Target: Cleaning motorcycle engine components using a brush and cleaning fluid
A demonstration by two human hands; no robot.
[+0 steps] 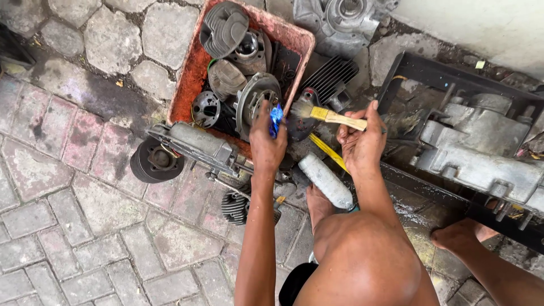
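Observation:
My left hand (266, 141) grips a small blue part (276, 119) in front of a round grey engine cover (256, 99). My right hand (361, 141) holds a paintbrush (331, 116) with a pale wooden handle and a yellow ferrule, its bristles pointing left toward the blue part. Both hands are dirty with grease. Under them lies a grey metal cylinder (326, 180) beside my knee (362, 258).
A red plastic tub (190, 79) holds several greasy engine parts. A long grey casting (195, 144) and a black finned cylinder (154, 161) lie on the brick paving. A black tray (419, 71) at right holds a large engine case (481, 147). A bare foot (459, 235) rests at right.

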